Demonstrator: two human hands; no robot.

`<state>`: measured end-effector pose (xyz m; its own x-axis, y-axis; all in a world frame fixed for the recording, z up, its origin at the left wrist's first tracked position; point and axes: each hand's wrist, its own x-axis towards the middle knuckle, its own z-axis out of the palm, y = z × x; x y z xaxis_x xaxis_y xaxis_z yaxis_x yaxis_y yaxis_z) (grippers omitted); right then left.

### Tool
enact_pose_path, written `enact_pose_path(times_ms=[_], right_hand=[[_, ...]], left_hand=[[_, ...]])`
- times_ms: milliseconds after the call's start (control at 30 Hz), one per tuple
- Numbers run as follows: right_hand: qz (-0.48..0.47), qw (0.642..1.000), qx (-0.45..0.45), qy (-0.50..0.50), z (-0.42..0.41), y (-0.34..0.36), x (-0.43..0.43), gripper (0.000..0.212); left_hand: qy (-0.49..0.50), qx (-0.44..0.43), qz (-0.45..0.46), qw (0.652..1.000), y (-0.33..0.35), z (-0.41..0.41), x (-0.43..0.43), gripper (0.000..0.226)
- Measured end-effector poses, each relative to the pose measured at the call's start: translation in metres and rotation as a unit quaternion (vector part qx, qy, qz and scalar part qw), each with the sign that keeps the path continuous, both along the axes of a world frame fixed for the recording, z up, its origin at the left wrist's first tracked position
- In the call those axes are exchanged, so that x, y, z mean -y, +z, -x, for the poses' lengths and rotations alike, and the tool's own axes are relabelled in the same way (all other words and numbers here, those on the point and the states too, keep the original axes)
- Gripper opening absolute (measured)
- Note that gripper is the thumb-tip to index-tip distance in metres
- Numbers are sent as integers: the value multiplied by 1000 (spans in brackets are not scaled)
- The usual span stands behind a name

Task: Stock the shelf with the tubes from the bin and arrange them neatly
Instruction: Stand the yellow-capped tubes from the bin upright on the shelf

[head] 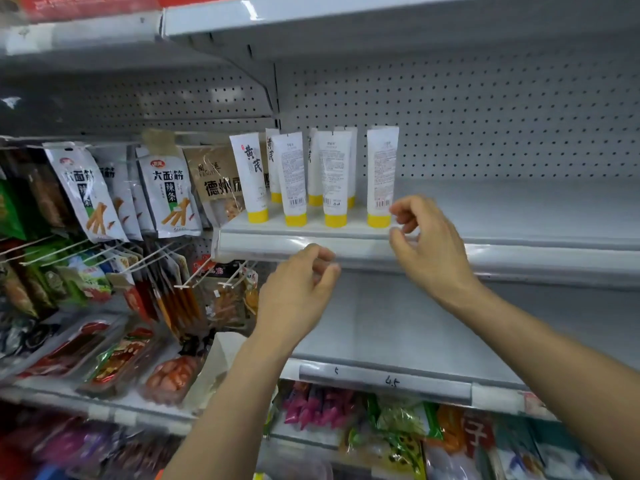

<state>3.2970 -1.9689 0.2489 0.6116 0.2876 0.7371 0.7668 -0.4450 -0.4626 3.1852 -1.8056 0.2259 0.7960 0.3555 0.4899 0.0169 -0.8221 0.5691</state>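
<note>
Several white tubes with yellow caps stand cap-down at the left end of a white shelf point(519, 209). The front row runs from the leftmost tube point(250, 174) to the rightmost tube point(381, 174), with more tubes behind. My right hand point(426, 244) hovers just right of the rightmost tube, fingers curled and apart, holding nothing. My left hand point(298, 289) is below the shelf's front rail, fingers loosely curled, also holding nothing. The bin is not in view.
Snack packets point(169, 192) hang on pegs to the left of the tubes. A bare lower shelf point(398, 327) lies under my hands. Packaged foods fill the shelves at lower left and the bottom. A perforated back panel point(485, 116) stands behind.
</note>
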Motion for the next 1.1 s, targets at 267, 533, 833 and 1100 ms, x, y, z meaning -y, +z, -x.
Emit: enact_pose_path(times_ms=[267,533,833,1100], right_hand=[[154,980,-37,122,51,-91,1,18],[316,907,-159,228,94,-202,-55,16],[460,781,-346,243,112,-378,-140,19],[552,689,-457,110,115,-526,-174,46]], left_hand=[[43,-71,76,994,-82,59,7,21],[52,-277,50,958,-192,136,-50,25],[105,-437,194,872,-366,167,-148,20],[-109,-680,-142,712,-507,163,-176,52]])
